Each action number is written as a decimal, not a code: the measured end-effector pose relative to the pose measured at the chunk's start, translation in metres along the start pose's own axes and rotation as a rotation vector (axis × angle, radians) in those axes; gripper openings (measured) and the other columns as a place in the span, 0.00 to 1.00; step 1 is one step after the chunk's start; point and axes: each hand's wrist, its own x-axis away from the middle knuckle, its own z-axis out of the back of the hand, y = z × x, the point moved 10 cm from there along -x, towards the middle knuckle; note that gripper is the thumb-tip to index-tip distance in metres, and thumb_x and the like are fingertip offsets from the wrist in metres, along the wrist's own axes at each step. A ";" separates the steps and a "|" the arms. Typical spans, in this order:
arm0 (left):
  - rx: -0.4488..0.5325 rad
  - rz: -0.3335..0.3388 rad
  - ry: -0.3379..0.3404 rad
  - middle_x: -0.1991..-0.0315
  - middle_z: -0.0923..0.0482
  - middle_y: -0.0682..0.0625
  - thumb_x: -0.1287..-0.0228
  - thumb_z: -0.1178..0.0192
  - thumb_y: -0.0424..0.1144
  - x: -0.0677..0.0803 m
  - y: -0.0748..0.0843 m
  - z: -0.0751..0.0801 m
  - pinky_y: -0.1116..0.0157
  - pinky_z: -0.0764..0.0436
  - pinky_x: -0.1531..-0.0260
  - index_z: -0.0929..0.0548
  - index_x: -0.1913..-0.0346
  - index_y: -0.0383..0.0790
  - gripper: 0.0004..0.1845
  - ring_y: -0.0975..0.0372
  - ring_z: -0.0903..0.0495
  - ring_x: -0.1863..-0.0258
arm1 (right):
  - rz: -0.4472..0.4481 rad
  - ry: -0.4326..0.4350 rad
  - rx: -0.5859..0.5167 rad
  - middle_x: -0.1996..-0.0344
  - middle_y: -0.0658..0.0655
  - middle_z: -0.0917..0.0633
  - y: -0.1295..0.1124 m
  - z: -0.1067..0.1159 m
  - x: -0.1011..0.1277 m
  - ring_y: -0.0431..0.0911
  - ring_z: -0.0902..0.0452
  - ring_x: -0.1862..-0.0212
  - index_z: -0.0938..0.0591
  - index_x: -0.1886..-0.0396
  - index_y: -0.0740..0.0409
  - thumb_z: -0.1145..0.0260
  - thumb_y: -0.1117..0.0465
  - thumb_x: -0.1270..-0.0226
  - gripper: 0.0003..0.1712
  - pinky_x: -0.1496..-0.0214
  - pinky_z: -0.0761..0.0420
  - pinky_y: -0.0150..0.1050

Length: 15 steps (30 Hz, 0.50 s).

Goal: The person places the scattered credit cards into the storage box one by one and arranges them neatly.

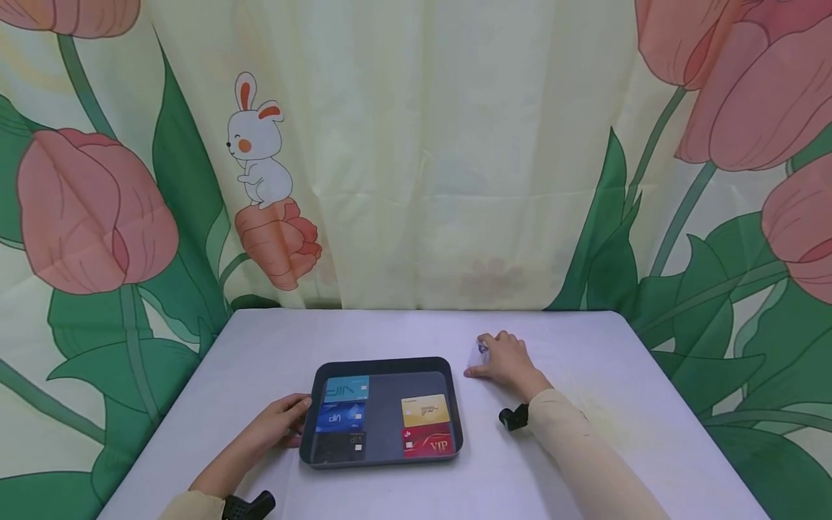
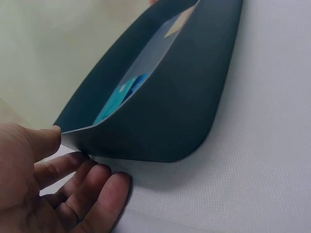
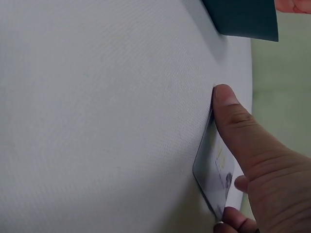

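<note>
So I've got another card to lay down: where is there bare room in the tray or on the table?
In the tray, the far right patch above the gold card and the middle strip are bare; the left column is full. The table is bare right of the right hand, which grips a card. The left hand crowds the tray's left rim.

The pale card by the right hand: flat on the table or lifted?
Lifted: the right hand pinches the card on edge.

The head view looks down and forward over the whole worktop (image 1: 585, 448); both wrist views sit close, each catching the dark tray (image 2: 184, 97).
</note>
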 end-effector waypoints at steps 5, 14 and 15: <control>0.001 -0.010 0.002 0.56 0.20 0.43 0.18 0.49 0.52 0.001 0.000 0.000 0.62 0.16 0.64 0.29 0.28 0.33 0.29 0.56 0.22 0.60 | -0.062 -0.024 -0.085 0.51 0.64 0.22 0.008 -0.001 0.004 0.57 0.25 0.51 0.22 0.37 0.57 0.17 0.33 0.55 0.51 0.44 0.21 0.57; -0.001 -0.014 0.008 0.56 0.19 0.43 0.19 0.49 0.52 0.001 -0.001 0.001 0.62 0.16 0.64 0.28 0.29 0.33 0.29 0.56 0.22 0.60 | -0.123 -0.043 -0.204 0.69 0.56 0.20 0.017 0.002 0.013 0.50 0.27 0.63 0.22 0.62 0.59 0.18 0.42 0.46 0.30 0.60 0.26 0.43; 0.000 -0.015 0.006 0.56 0.20 0.43 0.19 0.49 0.52 0.000 -0.001 0.002 0.62 0.16 0.64 0.28 0.29 0.33 0.29 0.56 0.22 0.60 | -0.130 -0.042 -0.215 0.70 0.57 0.21 0.018 0.003 0.013 0.50 0.27 0.63 0.22 0.64 0.59 0.19 0.43 0.44 0.28 0.61 0.27 0.43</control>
